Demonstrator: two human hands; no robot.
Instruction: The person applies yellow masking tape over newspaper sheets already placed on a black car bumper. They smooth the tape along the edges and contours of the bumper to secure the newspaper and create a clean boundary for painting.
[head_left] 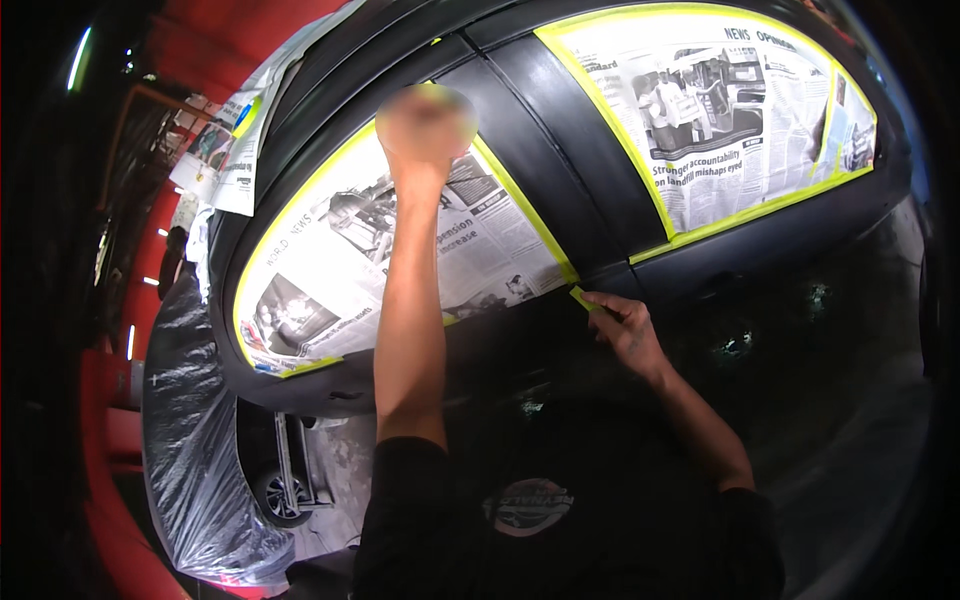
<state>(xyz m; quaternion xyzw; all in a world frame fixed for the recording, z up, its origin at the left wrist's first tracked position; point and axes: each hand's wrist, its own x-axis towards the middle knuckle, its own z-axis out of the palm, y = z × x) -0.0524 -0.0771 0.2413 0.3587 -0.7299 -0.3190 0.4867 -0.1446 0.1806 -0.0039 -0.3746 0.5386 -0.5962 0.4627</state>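
A dark car side stands before me, its front window covered with newspaper (pixel 345 275) edged in yellow masking tape (pixel 527 212). My right hand (pixel 628 335) pinches the free end of a tape strip at the window's lower rear corner. That strip runs up the slanted rear edge of the window towards my left hand (pixel 425 125). Raised at the window's top corner, the left hand touches or nearly touches the tape there. A blurred patch covers its fingers, so its grip is hidden. Tape on the lower window edge shows only in parts.
Behind, the rear window carries another taped newspaper sheet (pixel 700 130). More newspaper (pixel 235 150) hangs over the windshield side at the left. Clear plastic sheeting (pixel 195 440) drapes the car's front. A wheel (pixel 283 495) and red surfaces show at the left.
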